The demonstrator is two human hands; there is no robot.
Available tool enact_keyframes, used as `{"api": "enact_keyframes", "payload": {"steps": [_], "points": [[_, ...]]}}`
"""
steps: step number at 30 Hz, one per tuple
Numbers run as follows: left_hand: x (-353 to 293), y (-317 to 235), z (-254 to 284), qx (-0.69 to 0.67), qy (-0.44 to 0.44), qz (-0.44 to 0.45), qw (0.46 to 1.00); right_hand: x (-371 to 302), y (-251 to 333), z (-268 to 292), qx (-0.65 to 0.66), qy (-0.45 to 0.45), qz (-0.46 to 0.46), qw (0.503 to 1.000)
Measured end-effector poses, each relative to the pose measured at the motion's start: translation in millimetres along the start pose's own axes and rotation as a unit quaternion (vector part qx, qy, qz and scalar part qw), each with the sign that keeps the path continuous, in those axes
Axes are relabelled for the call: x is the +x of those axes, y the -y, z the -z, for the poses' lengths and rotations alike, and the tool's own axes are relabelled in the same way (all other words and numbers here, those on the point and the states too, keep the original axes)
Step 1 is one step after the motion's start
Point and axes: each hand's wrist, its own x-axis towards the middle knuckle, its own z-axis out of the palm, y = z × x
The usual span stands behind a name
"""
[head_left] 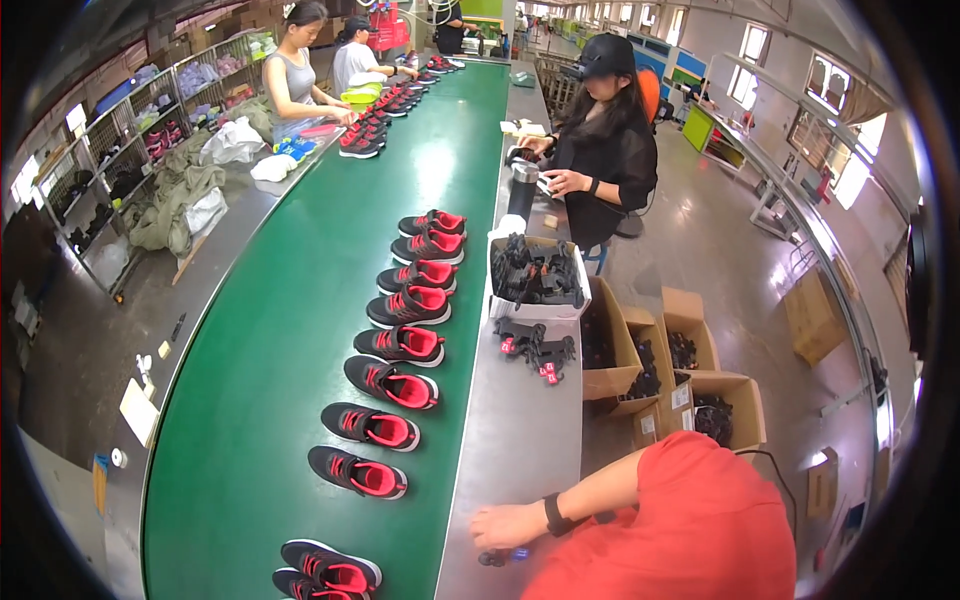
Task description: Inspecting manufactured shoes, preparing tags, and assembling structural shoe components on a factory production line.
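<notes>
A green conveyor belt (270,330) takes up the most room, and every place here is told from it. Along its right edge runs a grey metal counter (530,435); on the belt itself, nearer its right edge, black sneakers (400,342) with red linings stand in a row. A co-worker (605,150) in black sits to the right of the belt, near its far part, and open cardboard boxes (612,380) of dark pieces stand to its right, past the counter. Beside the belt's middle, a white box (520,310) holds black pieces, with a loose pile of red-tagged pieces (545,350) just on its near side. The person's right hand (508,527) is low over the counter at the belt's near right edge, fingers curled downward; whether that grip is closed on anything cannot be told, and the left hand is out of view. The task's thing, a small black piece (492,558) with a blue tag (521,553), lies beside the belt's near end, at or just under the fingers. Handling it well would seem to call for a light fingertip pinch on the black body, the tag left free, and the wrist kept clear of the sneakers.
</notes>
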Motion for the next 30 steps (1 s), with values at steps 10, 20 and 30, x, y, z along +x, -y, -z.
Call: {"api": "enact_keyframes", "payload": {"steps": [10, 20, 30], "points": [[-12, -69, -2, 0.007, -0.042, -0.004, 0.999, -10, -8, 24, -0.027, 0.064, -0.019, 0.997], [-6, -143, 64, 0.024, -0.098, -0.002, 0.995, -17, -24, 26, -0.085, 0.16, -0.037, 0.983], [-17, -283, 63, -0.036, -0.055, -0.085, 0.994, -20, -27, 30, -0.07, 0.148, -0.04, 0.986]]}}
